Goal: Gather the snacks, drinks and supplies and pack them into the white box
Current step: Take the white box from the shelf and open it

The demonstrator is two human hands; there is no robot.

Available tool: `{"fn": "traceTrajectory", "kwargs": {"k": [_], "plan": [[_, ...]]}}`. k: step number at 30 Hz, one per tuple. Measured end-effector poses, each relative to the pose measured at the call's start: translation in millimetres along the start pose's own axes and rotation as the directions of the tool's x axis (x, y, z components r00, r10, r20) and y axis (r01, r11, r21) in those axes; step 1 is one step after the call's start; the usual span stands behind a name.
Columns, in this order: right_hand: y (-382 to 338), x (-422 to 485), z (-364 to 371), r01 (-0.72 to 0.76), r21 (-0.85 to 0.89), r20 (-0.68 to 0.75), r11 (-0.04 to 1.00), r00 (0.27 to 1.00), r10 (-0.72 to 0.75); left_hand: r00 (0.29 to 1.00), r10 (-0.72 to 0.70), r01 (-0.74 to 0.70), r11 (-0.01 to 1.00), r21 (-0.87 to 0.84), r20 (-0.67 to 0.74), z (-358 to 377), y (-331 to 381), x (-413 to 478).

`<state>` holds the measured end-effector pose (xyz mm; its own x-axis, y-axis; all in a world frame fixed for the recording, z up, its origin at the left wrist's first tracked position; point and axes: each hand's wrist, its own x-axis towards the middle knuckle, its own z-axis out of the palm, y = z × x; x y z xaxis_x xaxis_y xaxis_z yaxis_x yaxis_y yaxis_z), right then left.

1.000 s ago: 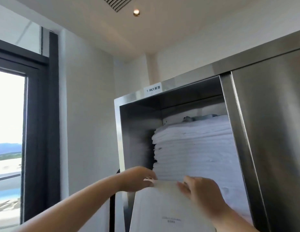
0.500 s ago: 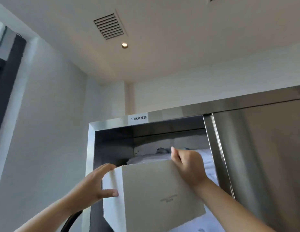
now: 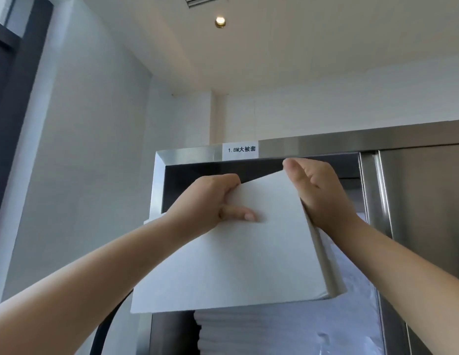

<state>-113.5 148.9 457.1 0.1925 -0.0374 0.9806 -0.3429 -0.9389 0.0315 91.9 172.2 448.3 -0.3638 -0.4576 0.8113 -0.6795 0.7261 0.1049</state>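
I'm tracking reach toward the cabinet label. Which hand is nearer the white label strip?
Right. The right hand sits just below the label; the left hand is lower and further left on the white box.

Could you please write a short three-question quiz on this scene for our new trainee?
1. True or false: both hands hold the white box.
2. Which hand grips the box's upper right edge: A) left hand B) right hand?
3. What lies stacked in the steel cabinet below the box?

Key: 1 true; 2 B; 3 folded white linens.
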Motion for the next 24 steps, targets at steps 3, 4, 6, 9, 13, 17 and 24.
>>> {"fn": "traceTrajectory", "kwargs": {"k": [3, 4, 6, 9, 13, 17, 24], "plan": [[-17, 5, -6, -0.055, -0.222, 0.199, 0.973, 0.975, 0.100, 0.999, 0.037, -0.031, 0.973, 0.227, -0.019, 3, 8, 1], [-18, 5, -3, -0.051, -0.391, 0.237, 0.919, 0.959, 0.154, 0.997, 0.071, -0.058, 0.949, 0.309, -0.032, 7, 9, 3], [-18, 2, 10, 0.055, -0.691, 0.201, 0.721, 0.972, 0.119, 0.991, 0.134, -0.110, 0.888, 0.447, -0.022, 13, 11, 7], [-16, -12, 28, 0.190, -0.759, 0.220, 0.622, 0.975, -0.029, 0.988, 0.155, -0.123, 0.846, 0.519, -0.018, 18, 8, 10], [1, -27, 36, 0.144, -0.686, 0.086, 0.713, 0.989, -0.117, 0.985, 0.148, -0.072, 0.829, 0.555, -0.092, 27, -6, -7], [18, -49, 37, 0.098, -0.676, 0.023, 0.730, 0.993, -0.112, 0.988, 0.123, -0.047, 0.819, 0.572, -0.094, 27, -41, -57], [15, -103, 25, 0.137, -0.723, 0.099, 0.677, 0.990, -0.096, 1.000, 0.009, -0.022, 0.874, 0.486, 0.028, 30, -97, -127]]}}
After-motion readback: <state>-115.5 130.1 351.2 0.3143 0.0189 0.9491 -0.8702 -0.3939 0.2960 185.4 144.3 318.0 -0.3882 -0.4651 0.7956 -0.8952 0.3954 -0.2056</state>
